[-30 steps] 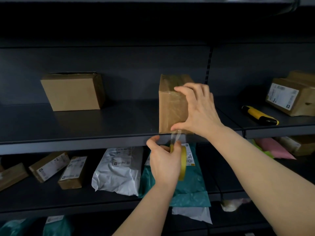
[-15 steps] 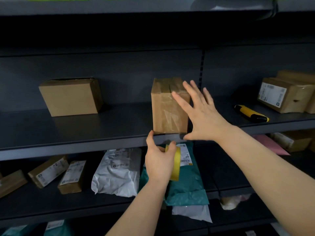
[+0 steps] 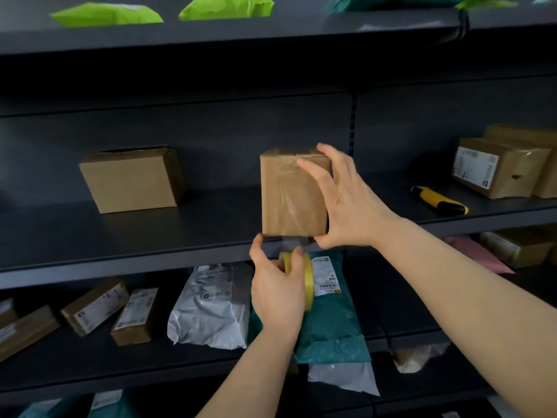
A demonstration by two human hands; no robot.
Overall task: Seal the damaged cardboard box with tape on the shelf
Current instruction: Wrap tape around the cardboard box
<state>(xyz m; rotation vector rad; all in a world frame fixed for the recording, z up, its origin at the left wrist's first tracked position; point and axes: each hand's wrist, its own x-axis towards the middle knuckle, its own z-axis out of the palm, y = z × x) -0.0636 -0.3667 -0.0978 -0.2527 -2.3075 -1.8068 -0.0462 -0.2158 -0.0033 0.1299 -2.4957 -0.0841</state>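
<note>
Pinching yellow tape roll point(image 3: 308, 277), left fingers point(image 3: 297, 260) and thumb curl round its rim so clear strip point(image 3: 294, 241) runs taut up to box front. Right fingers point(image 3: 313, 173) spread and hook top edge, thumb at lower corner, likely bracing cardboard box point(image 3: 286, 200) upright at shelf point(image 3: 150, 236) lip against pull. Left hand point(image 3: 277, 294) hangs just below lip; right hand point(image 3: 346, 206) covers box's right side.

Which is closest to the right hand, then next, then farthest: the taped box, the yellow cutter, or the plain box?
1. Taped box, gripped by the right hand.
2. Yellow cutter, to the right.
3. Plain box, far left.
</note>
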